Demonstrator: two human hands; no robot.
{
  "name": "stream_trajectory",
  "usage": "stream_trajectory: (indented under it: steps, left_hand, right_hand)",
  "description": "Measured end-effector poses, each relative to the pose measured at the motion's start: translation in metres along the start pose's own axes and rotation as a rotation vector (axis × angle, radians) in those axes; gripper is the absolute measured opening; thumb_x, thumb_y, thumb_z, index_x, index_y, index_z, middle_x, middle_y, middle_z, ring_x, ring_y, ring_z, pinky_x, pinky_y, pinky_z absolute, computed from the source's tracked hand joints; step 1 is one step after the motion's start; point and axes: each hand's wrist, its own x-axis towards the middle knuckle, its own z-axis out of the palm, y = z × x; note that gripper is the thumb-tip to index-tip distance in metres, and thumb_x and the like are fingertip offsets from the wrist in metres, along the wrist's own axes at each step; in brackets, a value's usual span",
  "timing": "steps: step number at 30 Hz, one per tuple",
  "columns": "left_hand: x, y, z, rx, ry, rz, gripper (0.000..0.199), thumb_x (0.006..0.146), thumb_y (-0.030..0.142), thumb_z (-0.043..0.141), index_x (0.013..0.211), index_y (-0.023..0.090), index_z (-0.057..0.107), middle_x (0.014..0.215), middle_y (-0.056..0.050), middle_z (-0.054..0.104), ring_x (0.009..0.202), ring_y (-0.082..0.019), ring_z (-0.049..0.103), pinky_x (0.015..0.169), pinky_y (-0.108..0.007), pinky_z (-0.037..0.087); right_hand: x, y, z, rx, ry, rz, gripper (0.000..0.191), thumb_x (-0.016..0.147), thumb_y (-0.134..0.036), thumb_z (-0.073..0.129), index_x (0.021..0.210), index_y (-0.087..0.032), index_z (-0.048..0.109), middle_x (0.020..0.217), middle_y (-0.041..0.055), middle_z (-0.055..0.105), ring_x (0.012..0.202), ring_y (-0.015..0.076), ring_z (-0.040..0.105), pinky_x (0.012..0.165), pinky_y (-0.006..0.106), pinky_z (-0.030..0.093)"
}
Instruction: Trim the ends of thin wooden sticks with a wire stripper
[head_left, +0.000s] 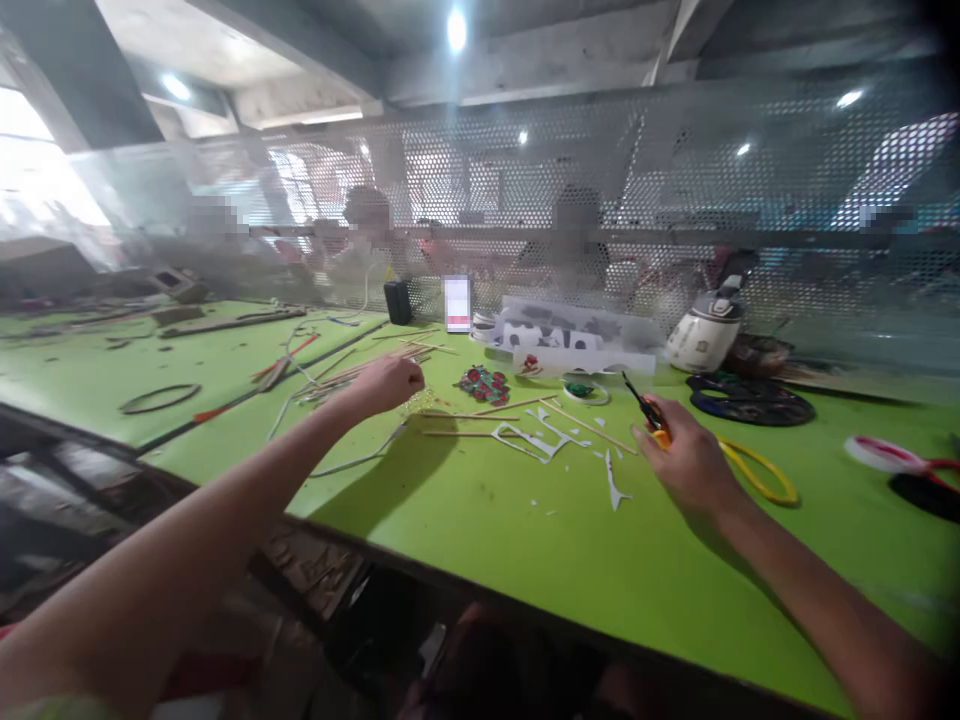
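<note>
My left hand [388,381] reaches over the green table with its fingers curled closed. Whether something thin sits in the fingers is hidden. Just below it lies a small pile of fine yellowish bits [417,403], and thin wooden sticks [487,411] are close by. My right hand [691,455] grips an orange-and-black hand tool [651,410] whose narrow dark tip points up and left. Between the hands lie white paper scraps [551,445], a cluster of red-and-green pieces [482,385] and a white ring with green material [583,391].
A yellow loop [772,487] and a red-and-white tape roll [885,453] lie to the right. Behind are a white pot-like device [703,332], a dark coil [750,400], patterned paper [551,338], a lit phone [457,303] and a perforated partition [487,190]. A cable [352,468] crosses the left side.
</note>
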Motion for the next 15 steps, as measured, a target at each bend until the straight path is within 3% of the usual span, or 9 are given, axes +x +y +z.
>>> stream_trajectory:
  steps: [6, 10, 15]
  left_hand:
    - [0.007, 0.005, 0.009, 0.0, -0.085, 0.006, 0.023, 0.084, 0.029, 0.054, 0.082, 0.018, 0.074, 0.082, -0.004, 0.073, 0.071, -0.015, 0.062, 0.065, -0.024, 0.043]
    - [0.006, 0.004, 0.024, 0.007, -0.138, -0.047, 0.029, 0.093, 0.04, 0.056, 0.096, 0.014, 0.067, 0.09, -0.005, 0.069, 0.078, -0.016, 0.063, 0.075, -0.034, 0.052]
    - [0.004, 0.004, 0.034, 0.015, -0.165, -0.071, 0.028, 0.095, 0.039, 0.055, 0.104, 0.014, 0.064, 0.098, -0.006, 0.067, 0.086, -0.017, 0.065, 0.08, -0.037, 0.055]
  right_hand:
    - [0.003, 0.005, -0.007, -0.052, -0.003, 0.028, 0.04, 0.079, -0.038, 0.051, 0.111, -0.016, 0.058, 0.096, 0.0152, 0.067, 0.085, 0.0299, 0.063, 0.079, 0.045, 0.049]
    - [0.003, 0.008, -0.01, -0.08, 0.009, 0.037, 0.039, 0.079, -0.039, 0.049, 0.109, -0.016, 0.058, 0.094, 0.0143, 0.067, 0.082, 0.029, 0.063, 0.078, 0.044, 0.049]
    - [0.0, 0.007, -0.007, -0.091, -0.002, 0.031, 0.037, 0.08, -0.038, 0.049, 0.109, -0.017, 0.058, 0.093, 0.0131, 0.067, 0.081, 0.0277, 0.063, 0.077, 0.041, 0.048]
